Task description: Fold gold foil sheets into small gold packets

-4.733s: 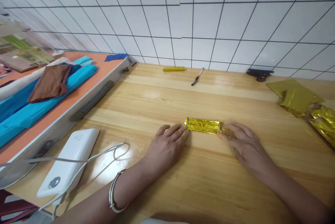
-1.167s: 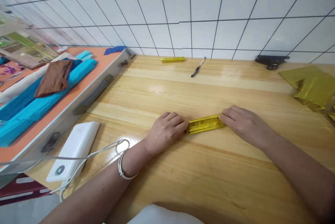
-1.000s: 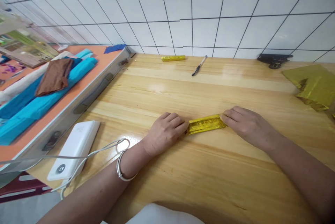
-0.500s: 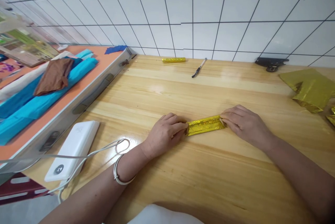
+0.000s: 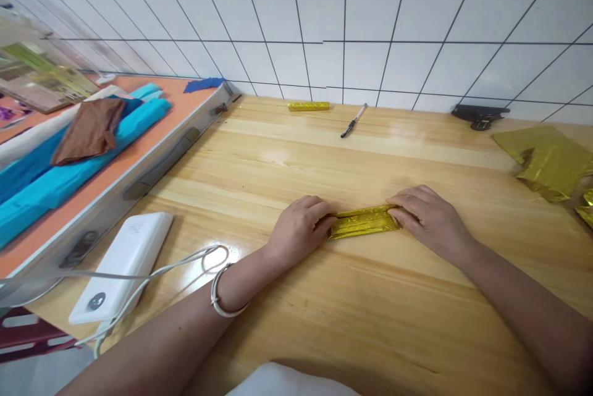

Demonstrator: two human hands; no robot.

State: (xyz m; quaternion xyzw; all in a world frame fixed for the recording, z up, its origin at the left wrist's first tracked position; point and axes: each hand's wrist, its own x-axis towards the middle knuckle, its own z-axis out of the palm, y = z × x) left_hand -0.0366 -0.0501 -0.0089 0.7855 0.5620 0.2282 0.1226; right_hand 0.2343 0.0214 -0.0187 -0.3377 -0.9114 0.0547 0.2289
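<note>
**Foil strip (image 5: 365, 224) pinched at both ends on the table (image 5: 361, 322)**

Left grip (image 5: 299, 232): fingers curled, thumb drawn in beneath, holding the strip's left end; exact contact hidden under the fingers. Right grip (image 5: 433, 223): thumb and fingertips nearly together on the right end. The strip lies between the two, slightly slanted, with a raised ridge along its far side.

Step in hand, as judged: turning the far long edge over and creasing it. Next move seems to call for equal pressure from both grips, ends level, then a press along the ridge; uneven pull could skew the crease or wrinkle the strip.

Surroundings: gold stick (image 5: 308, 106) beyond the left grip; pen (image 5: 353, 122) beyond the gap between grips; foil sheet (image 5: 551, 160) beyond and right of the right grip; power bank (image 5: 121, 269) well left of the left grip.
</note>
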